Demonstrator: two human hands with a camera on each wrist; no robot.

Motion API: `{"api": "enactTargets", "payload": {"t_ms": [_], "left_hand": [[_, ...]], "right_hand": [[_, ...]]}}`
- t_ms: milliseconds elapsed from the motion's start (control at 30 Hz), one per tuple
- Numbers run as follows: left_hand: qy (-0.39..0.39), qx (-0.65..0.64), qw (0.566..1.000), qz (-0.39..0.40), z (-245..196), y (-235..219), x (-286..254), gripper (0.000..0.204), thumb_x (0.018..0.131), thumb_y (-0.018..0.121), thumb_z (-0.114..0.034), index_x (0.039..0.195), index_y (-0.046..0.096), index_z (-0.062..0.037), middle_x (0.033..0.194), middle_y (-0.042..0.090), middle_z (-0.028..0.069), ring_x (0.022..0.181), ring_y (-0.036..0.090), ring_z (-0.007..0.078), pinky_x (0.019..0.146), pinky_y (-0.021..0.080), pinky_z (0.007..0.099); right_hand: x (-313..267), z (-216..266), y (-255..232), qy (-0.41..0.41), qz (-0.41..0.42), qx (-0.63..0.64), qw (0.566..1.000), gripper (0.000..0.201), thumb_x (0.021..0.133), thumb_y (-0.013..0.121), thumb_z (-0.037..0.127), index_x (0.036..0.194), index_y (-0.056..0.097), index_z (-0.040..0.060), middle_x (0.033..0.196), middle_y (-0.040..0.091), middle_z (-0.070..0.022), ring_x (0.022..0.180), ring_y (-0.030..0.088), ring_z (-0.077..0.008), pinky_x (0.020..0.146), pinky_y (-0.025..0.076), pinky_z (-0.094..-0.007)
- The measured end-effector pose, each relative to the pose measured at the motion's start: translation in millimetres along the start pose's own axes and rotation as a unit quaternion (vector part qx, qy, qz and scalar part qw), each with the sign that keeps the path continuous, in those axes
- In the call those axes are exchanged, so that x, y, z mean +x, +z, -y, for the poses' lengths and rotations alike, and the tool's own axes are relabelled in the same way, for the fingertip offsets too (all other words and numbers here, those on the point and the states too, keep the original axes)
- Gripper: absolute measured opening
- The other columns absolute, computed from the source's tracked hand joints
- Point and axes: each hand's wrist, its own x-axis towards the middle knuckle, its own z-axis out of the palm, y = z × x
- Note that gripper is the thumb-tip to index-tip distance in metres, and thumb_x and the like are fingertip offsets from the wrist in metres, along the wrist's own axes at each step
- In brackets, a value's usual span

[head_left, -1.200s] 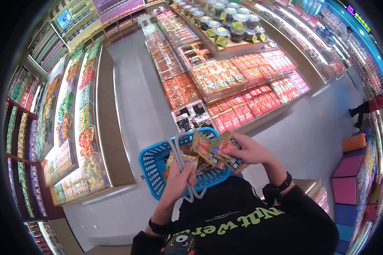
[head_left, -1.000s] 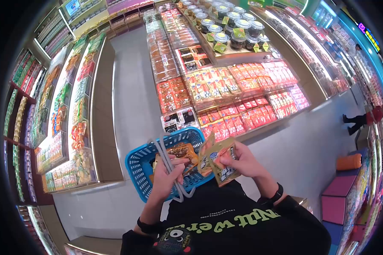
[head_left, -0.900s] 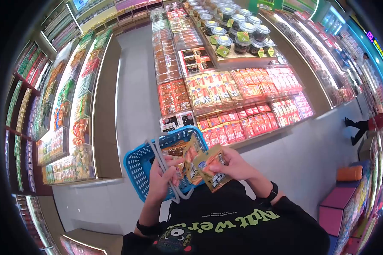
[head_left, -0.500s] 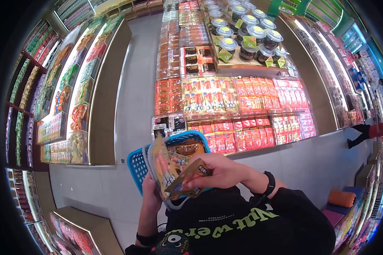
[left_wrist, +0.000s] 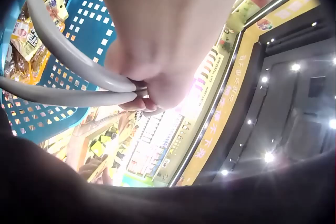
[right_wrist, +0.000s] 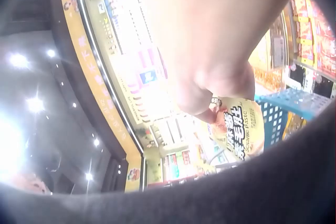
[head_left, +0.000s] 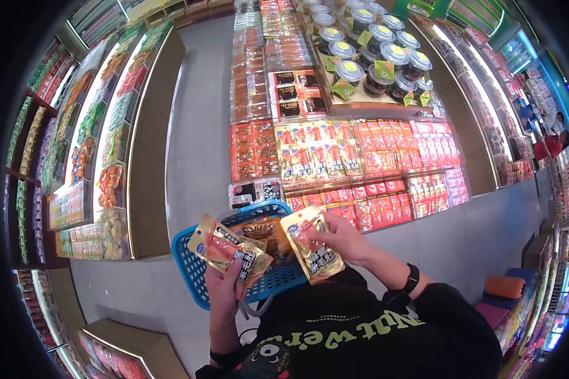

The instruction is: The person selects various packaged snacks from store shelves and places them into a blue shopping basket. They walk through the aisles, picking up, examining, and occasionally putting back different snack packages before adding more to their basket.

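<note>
My left hand grips gold snack packets, fanned over one another with the thumb on their front. The same hand also holds the two grey handles of a blue plastic basket, as the left wrist view shows. To the right, my right hand pinches another gold snack packet by its upper part, thumb across the front. The right wrist view shows this packet close up, with dark lettering. Below both hands hangs the blue basket, with more snack packets inside.
A display stand with rows of gold packets and red packets stands ahead. Lidded tubs are on its upper level. Another lit shelf runs along the left, past a grey aisle floor. A person is far right.
Two packets were in the right hand; it brought them over to the left hand, then drew back right with one. The left hand now holds gold packets up beside the handles.
</note>
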Motion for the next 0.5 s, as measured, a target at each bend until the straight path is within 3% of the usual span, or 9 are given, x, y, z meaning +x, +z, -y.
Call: {"api": "enactTargets", "payload": {"t_ms": [100,200,233,300,400,500], "left_hand": [[0.007,0.050,0.999,0.007,-4.2,-12.6,6.3,0.021,0.089,0.055,-0.009,0.104,0.049,0.0039,0.066,0.058,0.0062,0.032,0.037,0.0053,0.027,0.028,0.0199],[0.018,0.061,0.998,-0.023,-9.9,-14.6,8.3,0.018,0.087,0.057,-0.006,0.102,0.050,0.0029,0.066,0.058,0.0056,0.034,0.039,0.0046,0.030,0.028,0.0188],[0.013,0.080,0.996,-0.028,-9.8,-16.0,7.8,0.019,0.087,0.058,-0.005,0.102,0.050,0.0024,0.066,0.057,0.0052,0.034,0.039,0.0046,0.030,0.028,0.0188],[0.009,0.100,0.994,-0.035,-9.5,-16.0,4.8,0.019,0.086,0.058,-0.005,0.102,0.050,0.0019,0.066,0.057,0.0047,0.035,0.039,0.0045,0.031,0.028,0.0188],[0.022,0.049,0.997,-0.058,-7.1,-11.5,-3.2,0.020,0.087,0.058,-0.006,0.103,0.049,0.0008,0.065,0.056,0.0041,0.036,0.040,0.0050,0.031,0.028,0.0196],[0.034,0.007,0.997,-0.073,-4.4,-8.4,-11.4,0.021,0.087,0.058,-0.007,0.105,0.048,-0.0002,0.066,0.055,0.0038,0.036,0.039,0.0057,0.032,0.029,0.0208]], "right_hand": [[13.8,-8.0,-26.9,-0.025,-0.087,0.147,0.985,0.033,0.088,0.054,0.002,0.119,0.046,0.0004,0.106,0.060,-0.0085,0.092,0.061,-0.0149,0.079,0.052,-0.0282],[40.8,-4.4,-53.0,-0.043,-0.159,0.141,0.976,0.026,0.088,0.051,-0.001,0.114,0.048,0.0002,0.108,0.059,-0.0108,0.094,0.061,-0.0166,0.080,0.053,-0.0307],[57.3,-11.1,-68.8,-0.048,-0.157,0.146,0.976,0.019,0.089,0.051,0.002,0.108,0.050,0.0007,0.103,0.060,-0.0091,0.092,0.060,-0.0151,0.080,0.053,-0.0303],[83.3,-7.2,-86.8,-0.023,-0.162,0.161,0.973,0.025,0.088,0.057,0.008,0.110,0.048,0.0003,0.093,0.059,-0.0070,0.080,0.060,-0.0139,0.071,0.053,-0.0282],[145.8,-34.9,-126.4,-0.055,-0.203,0.133,0.968,0.020,0.089,0.056,0.011,0.106,0.051,0.0019,0.087,0.056,-0.0050,0.072,0.057,-0.0143,0.064,0.050,-0.0288],[181.6,-33.0,-133.1,-0.055,-0.228,0.133,0.963,0.014,0.089,0.055,0.011,0.101,0.053,0.0032,0.079,0.054,-0.0033,0.064,0.054,-0.0143,0.058,0.048,-0.0295]]}}
